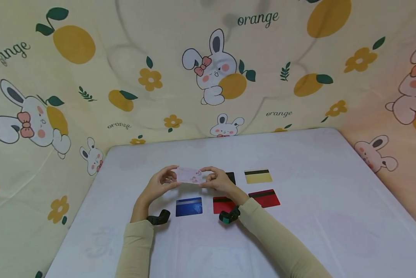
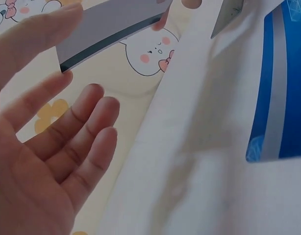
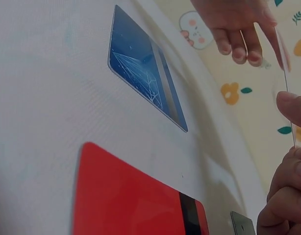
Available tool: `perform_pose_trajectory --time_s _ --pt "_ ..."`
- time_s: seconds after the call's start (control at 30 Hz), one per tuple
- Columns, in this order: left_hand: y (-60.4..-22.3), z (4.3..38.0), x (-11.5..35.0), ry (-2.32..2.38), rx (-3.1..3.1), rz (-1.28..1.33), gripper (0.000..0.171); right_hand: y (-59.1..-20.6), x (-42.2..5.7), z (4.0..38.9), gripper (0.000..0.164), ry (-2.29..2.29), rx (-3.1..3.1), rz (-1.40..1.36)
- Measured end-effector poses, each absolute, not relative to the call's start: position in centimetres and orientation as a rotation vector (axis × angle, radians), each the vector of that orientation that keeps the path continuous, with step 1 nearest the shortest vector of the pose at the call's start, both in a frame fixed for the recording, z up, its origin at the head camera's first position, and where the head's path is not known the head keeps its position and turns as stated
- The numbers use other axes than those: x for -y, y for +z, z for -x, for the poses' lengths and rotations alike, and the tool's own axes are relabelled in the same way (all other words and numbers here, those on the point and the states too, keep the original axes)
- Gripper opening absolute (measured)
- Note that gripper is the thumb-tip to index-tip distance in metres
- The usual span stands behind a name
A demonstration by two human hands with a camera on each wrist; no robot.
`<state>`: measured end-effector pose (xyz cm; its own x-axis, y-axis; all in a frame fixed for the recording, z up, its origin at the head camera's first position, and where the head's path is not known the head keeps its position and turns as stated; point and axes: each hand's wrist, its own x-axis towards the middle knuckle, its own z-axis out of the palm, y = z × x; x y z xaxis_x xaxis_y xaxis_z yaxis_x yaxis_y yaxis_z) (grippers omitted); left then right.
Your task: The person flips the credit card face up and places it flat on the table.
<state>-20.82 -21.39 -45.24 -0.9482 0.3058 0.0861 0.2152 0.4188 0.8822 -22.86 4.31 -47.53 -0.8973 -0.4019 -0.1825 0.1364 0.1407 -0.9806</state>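
Both hands hold up a pale pink card (image 1: 189,175) with a flower pattern, one at each end, above the table. My left hand (image 1: 159,182) pinches its left end between thumb and forefinger; the other fingers are loosely bent in the left wrist view, where a dark stripe runs along the card's (image 2: 111,30) other side. At the right end, my right hand (image 1: 219,180) pinches it with thumb and forefinger, other fingers curled. On the table below lie a blue card (image 1: 189,208) and a red card (image 1: 221,206), partly covered by the right wrist.
A gold card (image 1: 258,177) and a second red card (image 1: 265,198) lie on the right. Behind the right hand, a dark card (image 1: 231,177) is mostly hidden. The white table (image 1: 333,173) meets a rabbit-and-orange printed cloth (image 1: 180,85) at its back and sides.
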Motion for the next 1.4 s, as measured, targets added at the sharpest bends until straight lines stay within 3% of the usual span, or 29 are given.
perform_pose_trajectory --time_s 0.43,0.87,1.2,1.4 --pt "-45.6 21.0 21.4 1.562 -2.571 -0.423 0.059 -47.9 -4.3 22.9 0.057 -1.770 -2.084 0.301" --pt "-42.9 19.3 20.1 1.458 -2.571 -0.403 0.059 -47.9 -4.5 22.7 0.060 -1.766 -2.086 0.289" --pt "-47.4 21.4 21.2 1.445 -2.593 -0.436 0.061 -47.9 -4.5 22.6 0.061 -1.709 -2.127 0.213" --pt "-47.7 21.6 21.1 1.415 -2.610 -0.458 0.059 -48.0 -4.4 22.5 0.061 -1.690 -2.160 0.199"
